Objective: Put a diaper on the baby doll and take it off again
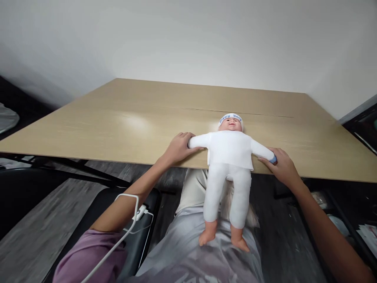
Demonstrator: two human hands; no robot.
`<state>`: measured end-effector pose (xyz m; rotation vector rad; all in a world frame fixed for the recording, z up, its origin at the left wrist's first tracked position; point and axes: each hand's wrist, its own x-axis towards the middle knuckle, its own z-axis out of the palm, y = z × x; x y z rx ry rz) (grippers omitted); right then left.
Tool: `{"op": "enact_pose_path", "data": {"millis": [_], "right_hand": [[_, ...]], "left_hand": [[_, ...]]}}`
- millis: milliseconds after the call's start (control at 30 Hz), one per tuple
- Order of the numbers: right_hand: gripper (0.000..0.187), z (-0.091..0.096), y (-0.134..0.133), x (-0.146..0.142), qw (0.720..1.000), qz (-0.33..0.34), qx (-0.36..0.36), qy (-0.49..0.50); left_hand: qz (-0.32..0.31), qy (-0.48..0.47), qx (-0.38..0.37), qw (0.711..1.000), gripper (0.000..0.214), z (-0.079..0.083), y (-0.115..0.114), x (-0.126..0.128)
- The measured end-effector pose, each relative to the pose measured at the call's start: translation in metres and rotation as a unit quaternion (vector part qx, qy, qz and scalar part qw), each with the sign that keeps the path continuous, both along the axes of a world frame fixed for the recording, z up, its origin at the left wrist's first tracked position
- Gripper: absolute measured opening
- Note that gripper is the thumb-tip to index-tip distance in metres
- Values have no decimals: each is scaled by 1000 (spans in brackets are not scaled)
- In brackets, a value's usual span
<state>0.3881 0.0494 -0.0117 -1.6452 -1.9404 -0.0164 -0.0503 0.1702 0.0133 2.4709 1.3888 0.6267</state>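
A baby doll point(230, 147) in a white top and white trousers lies face up, its head and torso on the wooden table point(141, 129). Its legs hang over the front edge, with the bare feet above my lap. A white headband point(230, 116) with blue lettering is around its head. My left hand point(180, 148) is closed around the end of the doll's sleeve on the left. On the other side, my right hand point(281, 165) grips the opposite sleeve end, where a bit of blue shows. Both doll arms are stretched outward; its hands are hidden.
A white cable point(137, 212) runs past my left forearm to a small white device point(140, 212) on a black seat point(132, 251). Black chair parts stand at the left. Papers point(368, 236) and other items sit on a dark shelf at right. A white wall rises behind the table.
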Motion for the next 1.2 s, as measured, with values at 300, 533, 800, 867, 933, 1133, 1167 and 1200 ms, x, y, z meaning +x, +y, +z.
{"op": "enact_pose_path", "data": {"millis": [300, 533, 800, 867, 933, 1133, 1167, 1200], "right_hand": [[64, -25, 109, 12, 999, -15, -22, 19], [44, -23, 195, 26, 1000, 1, -21, 4], [37, -28, 277, 34, 999, 0, 46, -17], [38, -26, 290, 35, 997, -16, 65, -23], [41, -24, 299, 35, 996, -29, 82, -26], [50, -28, 309, 45, 994, -36, 104, -28], [51, -30, 309, 47, 993, -36, 108, -25], [51, -31, 309, 48, 993, -35, 111, -23]], "left_hand": [[-10, 54, 66, 996, 64, -21, 93, 5], [-4, 34, 89, 995, 69, -27, 177, 13], [77, 2, 132, 988, 69, -30, 251, 24], [82, -14, 132, 988, 69, -31, 261, 23], [85, -19, 130, 988, 65, -33, 268, 20], [110, -25, 124, 986, 50, -36, 273, 13], [111, -24, 121, 986, 49, -37, 273, 12], [110, -24, 119, 986, 48, -37, 274, 12]]}}
